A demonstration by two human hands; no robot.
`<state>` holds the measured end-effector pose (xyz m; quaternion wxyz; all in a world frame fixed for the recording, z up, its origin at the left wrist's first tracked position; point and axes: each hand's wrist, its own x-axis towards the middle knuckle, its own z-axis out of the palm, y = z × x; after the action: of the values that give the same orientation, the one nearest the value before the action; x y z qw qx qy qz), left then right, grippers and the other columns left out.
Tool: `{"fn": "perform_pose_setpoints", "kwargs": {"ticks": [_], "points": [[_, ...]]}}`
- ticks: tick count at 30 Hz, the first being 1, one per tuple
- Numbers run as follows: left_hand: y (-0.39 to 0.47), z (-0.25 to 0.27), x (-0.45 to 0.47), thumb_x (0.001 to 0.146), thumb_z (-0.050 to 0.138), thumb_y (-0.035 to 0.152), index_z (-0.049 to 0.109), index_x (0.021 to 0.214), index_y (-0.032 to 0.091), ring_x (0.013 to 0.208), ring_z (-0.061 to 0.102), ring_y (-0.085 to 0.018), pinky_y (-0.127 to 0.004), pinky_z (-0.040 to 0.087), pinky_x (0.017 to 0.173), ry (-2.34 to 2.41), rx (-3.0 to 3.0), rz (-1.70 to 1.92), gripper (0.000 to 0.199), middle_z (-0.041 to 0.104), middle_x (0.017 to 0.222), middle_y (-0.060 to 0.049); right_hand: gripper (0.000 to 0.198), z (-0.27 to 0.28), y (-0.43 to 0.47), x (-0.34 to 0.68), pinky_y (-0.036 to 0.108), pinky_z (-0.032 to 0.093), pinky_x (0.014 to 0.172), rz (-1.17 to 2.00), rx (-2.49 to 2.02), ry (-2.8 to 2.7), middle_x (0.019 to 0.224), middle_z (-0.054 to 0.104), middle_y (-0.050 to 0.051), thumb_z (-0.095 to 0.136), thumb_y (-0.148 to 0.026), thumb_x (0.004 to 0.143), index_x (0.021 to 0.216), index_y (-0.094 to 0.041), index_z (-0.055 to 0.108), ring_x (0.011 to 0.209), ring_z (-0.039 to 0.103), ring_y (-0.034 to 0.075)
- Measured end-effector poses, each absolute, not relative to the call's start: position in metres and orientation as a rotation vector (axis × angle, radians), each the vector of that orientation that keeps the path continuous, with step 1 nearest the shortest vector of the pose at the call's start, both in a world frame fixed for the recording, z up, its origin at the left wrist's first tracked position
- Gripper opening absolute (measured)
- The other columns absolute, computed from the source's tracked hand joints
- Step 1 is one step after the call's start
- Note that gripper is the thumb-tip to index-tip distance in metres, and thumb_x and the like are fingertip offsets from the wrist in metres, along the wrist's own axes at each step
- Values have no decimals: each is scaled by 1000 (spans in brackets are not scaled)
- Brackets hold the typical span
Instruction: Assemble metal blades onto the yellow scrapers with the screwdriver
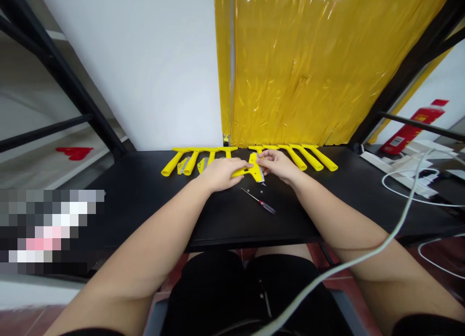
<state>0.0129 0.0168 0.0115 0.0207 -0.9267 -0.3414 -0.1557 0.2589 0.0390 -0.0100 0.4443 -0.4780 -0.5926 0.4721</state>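
A yellow scraper (256,174) with a metal strip along its head lies between my hands, low over the black table. My left hand (223,173) is closed around its handle. The fingers of my right hand (278,164) pinch the far end of the head at the metal strip; whether they also hold a small part is hidden. Just below the head, a small screw (264,184) and a nut-like piece (261,191) rest on the table. A screwdriver (268,207) with a clear and red handle lies nearer to me, its tip pointing up-left.
Several yellow scrapers (169,167) line the table's back left, some with metal-bladed pieces (182,165) between them. More yellow scraper handles (315,160) stand in a row at back right. A white cable (363,258) hangs across my right forearm. A red bottle (414,128) is far right.
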Motion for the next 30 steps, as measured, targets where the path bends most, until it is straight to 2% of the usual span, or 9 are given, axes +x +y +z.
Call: {"fn": "perform_pose_setpoints", "kwargs": {"ticks": [4, 14, 18, 25, 30], "points": [[19, 7, 14, 101, 59, 35, 63, 143, 30, 121, 70, -26, -38, 56, 97, -1033, -2839, -473, 42, 71, 136, -7, 24, -11, 36, 260, 24, 60, 57, 1365, -1124, -1350, 68, 69, 2, 87, -23, 82, 89, -16, 66, 58, 64, 12], [20, 3, 16, 105, 57, 34, 64, 139, 30, 109, 71, -22, -32, 54, 82, -956, -2811, -465, 35, 72, 127, -3, 24, -11, 31, 263, 21, 60, 54, 1370, -1110, -1305, 64, 69, 1, 89, -24, 80, 82, -16, 66, 54, 64, 10], [19, 2, 16, 105, 57, 34, 64, 140, 31, 110, 71, -22, -31, 54, 81, -950, -2832, -469, 36, 73, 123, -3, 28, -12, 30, 265, 22, 61, 55, 1379, -1116, -1300, 64, 68, 0, 91, -26, 77, 81, -17, 65, 55, 64, 11], [15, 4, 15, 105, 57, 35, 62, 144, 34, 108, 71, -22, -32, 55, 83, -998, -2861, -476, 39, 73, 129, -3, 35, -13, 27, 268, 24, 62, 58, 1449, -1110, -1299, 68, 71, 0, 94, -31, 72, 84, -19, 63, 57, 67, 12], [14, 3, 15, 106, 54, 32, 59, 149, 35, 103, 71, -20, -31, 55, 81, -1009, -2884, -445, 42, 73, 123, -2, 43, -13, 24, 270, 25, 63, 58, 1502, -1089, -1291, 68, 72, 1, 97, -37, 68, 86, -19, 62, 57, 68, 12]]}}
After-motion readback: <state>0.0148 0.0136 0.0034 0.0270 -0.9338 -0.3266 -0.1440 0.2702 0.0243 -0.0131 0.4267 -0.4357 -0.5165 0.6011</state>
